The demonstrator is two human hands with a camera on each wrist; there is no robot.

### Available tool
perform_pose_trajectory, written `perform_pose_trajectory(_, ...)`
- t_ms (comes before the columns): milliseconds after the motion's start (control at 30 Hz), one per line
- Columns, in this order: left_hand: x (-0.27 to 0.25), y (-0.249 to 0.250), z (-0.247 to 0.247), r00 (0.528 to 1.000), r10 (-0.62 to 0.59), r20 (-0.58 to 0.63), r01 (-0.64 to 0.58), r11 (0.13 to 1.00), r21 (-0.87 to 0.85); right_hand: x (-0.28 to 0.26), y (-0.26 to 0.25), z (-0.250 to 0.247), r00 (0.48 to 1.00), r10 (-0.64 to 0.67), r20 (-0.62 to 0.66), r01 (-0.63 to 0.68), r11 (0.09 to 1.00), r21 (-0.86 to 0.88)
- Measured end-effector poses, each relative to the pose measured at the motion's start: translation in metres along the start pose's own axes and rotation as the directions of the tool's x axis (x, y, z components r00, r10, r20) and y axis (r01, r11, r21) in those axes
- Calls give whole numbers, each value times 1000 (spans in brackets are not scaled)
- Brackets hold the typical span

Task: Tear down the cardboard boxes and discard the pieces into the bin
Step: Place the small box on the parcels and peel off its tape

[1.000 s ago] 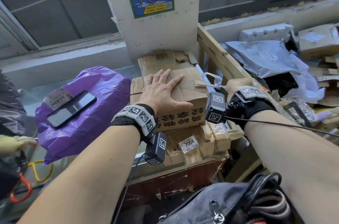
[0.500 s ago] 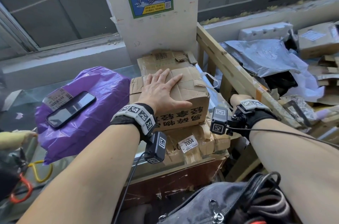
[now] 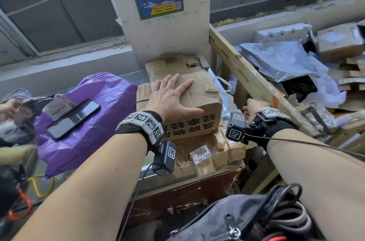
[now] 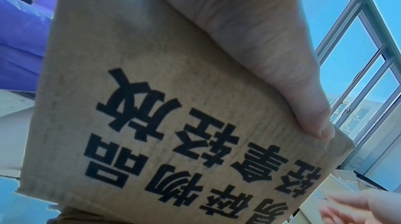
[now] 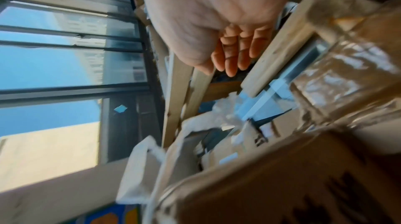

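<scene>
My left hand [image 3: 171,98] lies flat, fingers spread, on the top box [image 3: 197,100] at frame centre, gripping nothing. My right hand [image 3: 253,109] hangs loosely open beside it, empty. The stacked boxes look whole; torn scraps fill the wooden bin [image 3: 254,82] at right, so most remains.

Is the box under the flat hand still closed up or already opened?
Closed. The top flaps of the cardboard box lie flat under the left hand, though creased and dented.
</scene>
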State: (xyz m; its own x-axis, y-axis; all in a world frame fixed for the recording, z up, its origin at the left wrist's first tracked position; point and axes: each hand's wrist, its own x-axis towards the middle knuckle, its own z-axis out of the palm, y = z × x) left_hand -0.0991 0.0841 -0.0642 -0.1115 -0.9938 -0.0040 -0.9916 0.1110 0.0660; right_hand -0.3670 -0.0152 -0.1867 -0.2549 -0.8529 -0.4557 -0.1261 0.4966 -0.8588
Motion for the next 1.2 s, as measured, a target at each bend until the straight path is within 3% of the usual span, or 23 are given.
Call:
perform_pose_trajectory(100, 0, 0, 0, 1000, 1, 5, -1, 1000, 8, -38, -46, 10, 964, -211, -164, 223, 973, 60)
perform_pose_trajectory(167, 0, 1, 0, 1000, 1, 11, -2, 1000, 11, -84, -83, 20, 926, -329, -186, 351, 931, 100)
perform_pose_trajectory(267, 0, 1, 0, 1000, 2, 10, -2, 1000, 10, -112, -108, 26, 840, -539, -59, 539, 842, -23)
perform_pose_trajectory(400, -1, 0, 1, 1000, -2, -2, 2, 1000, 9, -129, -116, 36, 746, -644, 169, 660, 679, -321)
perform_pose_trajectory(567, 0, 0, 0, 1000, 3, 8, -3, 1000, 9, -138, -115, 44, 724, -622, 296, 611, 380, -695)
perform_pose_trajectory(700, -1, 1, 0, 1000, 1, 6, -1, 1000, 12, -142, -116, 50, 766, -543, 343, 538, 249, -805)
perform_pose_trajectory(833, -1, 1, 0, 1000, 1, -1, -1, 1000, -1, -143, -114, 55, 726, -595, 344, 517, 142, -844)
perform_pose_trajectory(1100, -2, 2, -1, 1000, 0, -1, 0, 1000, -11, -144, -114, 57, 768, -507, 392, 505, 101, -857)
perform_pose_trajectory(1200, -1, 1, 0, 1000, -1, -4, 1, 1000, -14, -140, -115, 58, 750, -495, 439, 556, 113, -823)
